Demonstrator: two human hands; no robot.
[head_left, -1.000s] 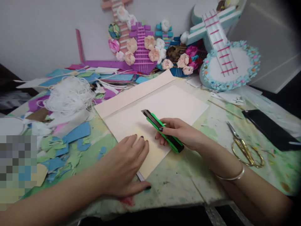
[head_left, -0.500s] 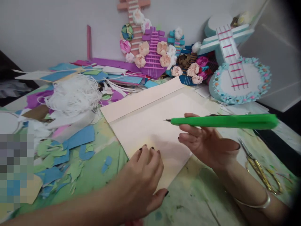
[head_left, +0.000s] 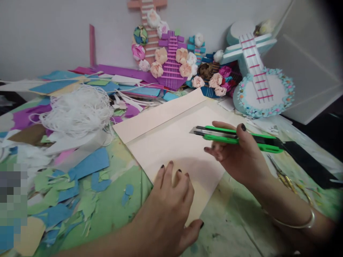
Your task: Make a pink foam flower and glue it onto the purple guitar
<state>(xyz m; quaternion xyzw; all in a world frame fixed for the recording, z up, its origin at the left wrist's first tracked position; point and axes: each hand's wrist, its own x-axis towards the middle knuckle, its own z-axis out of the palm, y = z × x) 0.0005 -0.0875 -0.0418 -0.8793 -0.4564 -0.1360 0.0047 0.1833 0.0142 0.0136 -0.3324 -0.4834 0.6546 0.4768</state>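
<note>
My right hand (head_left: 238, 157) is lifted above the table and grips a green utility knife (head_left: 235, 137), held nearly level with its blade end pointing left. Under it lie two cream sheets of card (head_left: 171, 142), one on top of the other. My left hand (head_left: 171, 203) rests flat on the near corner of the top sheet, fingers stretched out and slightly spread, thumb on the table beside the sheet's edge.
A tangle of white string (head_left: 77, 110) and blue, green and purple paper scraps (head_left: 80, 171) cover the left. Paper-flower guitar models (head_left: 171, 60) and a light-blue guitar model (head_left: 261, 89) stand at the back. Gold scissors (head_left: 289, 178) and a black strip (head_left: 308, 162) lie at right.
My right hand lifted the knife off the sheet and turned it from pointing away to lying level, blade left. My left hand stayed pressed on the sheet's near corner.
</note>
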